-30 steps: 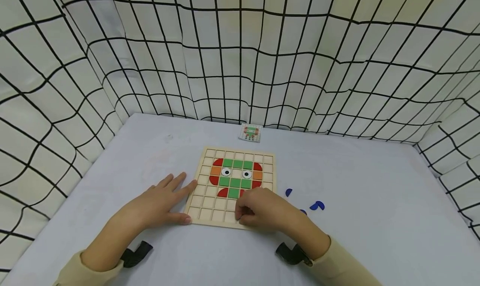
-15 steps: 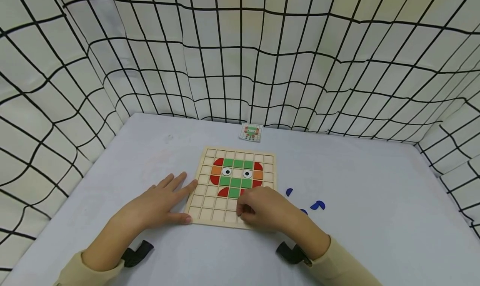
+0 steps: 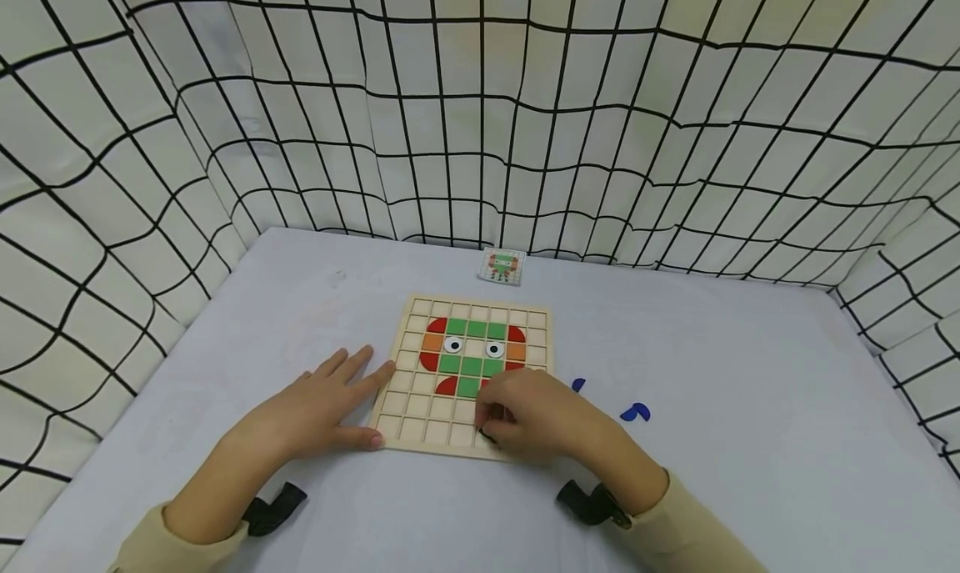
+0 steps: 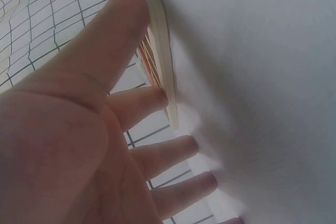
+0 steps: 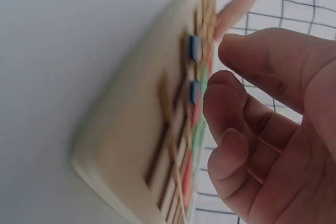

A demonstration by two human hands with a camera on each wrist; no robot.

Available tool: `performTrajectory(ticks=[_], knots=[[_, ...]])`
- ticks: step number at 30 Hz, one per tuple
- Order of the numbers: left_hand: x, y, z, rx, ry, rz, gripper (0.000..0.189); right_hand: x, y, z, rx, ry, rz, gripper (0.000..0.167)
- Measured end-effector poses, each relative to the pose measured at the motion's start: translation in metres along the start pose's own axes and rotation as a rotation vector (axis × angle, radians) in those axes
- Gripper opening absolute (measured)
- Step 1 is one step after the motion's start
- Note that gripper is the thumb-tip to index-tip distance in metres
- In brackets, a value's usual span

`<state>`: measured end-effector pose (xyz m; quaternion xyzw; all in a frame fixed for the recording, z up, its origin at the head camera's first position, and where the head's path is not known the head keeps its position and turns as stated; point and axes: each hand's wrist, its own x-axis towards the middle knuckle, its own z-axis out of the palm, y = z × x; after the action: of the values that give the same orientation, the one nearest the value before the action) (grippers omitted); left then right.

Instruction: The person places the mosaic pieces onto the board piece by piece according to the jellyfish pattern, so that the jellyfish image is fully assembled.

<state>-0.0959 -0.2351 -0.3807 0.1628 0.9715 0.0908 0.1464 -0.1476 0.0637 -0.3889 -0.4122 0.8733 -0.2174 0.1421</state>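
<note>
A square wooden grid board lies on the white table, bearing red, green and orange pieces and two eye discs. My left hand is spread at its left side, thumb and index fingertip touching the edge. Over the lower right of the board is my right hand, fingers curled loosely, thumb apart from the index finger and nothing between them. Two blue pieces, an upper blue piece and a lower blue piece, sit in the grid close to its fingertips. The hand hides that corner from above.
Loose blue half-round pieces lie right of the board, including a pair and one partly covered piece. Behind the board is a small pattern card. Black netting over white sheeting surrounds the table.
My right hand has shifted slightly right and its thumb has parted from the fingers, showing a dark piece below. It now covers one loose blue piece. The left hand stays put.
</note>
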Motion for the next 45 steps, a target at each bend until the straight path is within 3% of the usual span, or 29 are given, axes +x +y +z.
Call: performTrajectory(ticks=[8, 19, 34, 45], knots=[[0.000, 0.000, -0.001, 0.002, -0.004, -0.007, 0.094, -0.008, 0.021, -0.027, 0.076, 0.071, 0.005, 0.010], [-0.001, -0.002, -0.002, 0.007, 0.005, -0.004, 0.093, -0.025, 0.059, -0.059, 0.145, 0.083, 0.150, 0.009], [0.000, -0.002, -0.001, 0.001, 0.010, 0.002, 0.092, -0.034, 0.086, -0.056, 0.146, -0.078, 0.357, 0.018], [0.000, -0.002, -0.001, 0.000, 0.004, 0.002, 0.092, -0.032, 0.095, -0.050, 0.158, -0.089, 0.303, 0.017]])
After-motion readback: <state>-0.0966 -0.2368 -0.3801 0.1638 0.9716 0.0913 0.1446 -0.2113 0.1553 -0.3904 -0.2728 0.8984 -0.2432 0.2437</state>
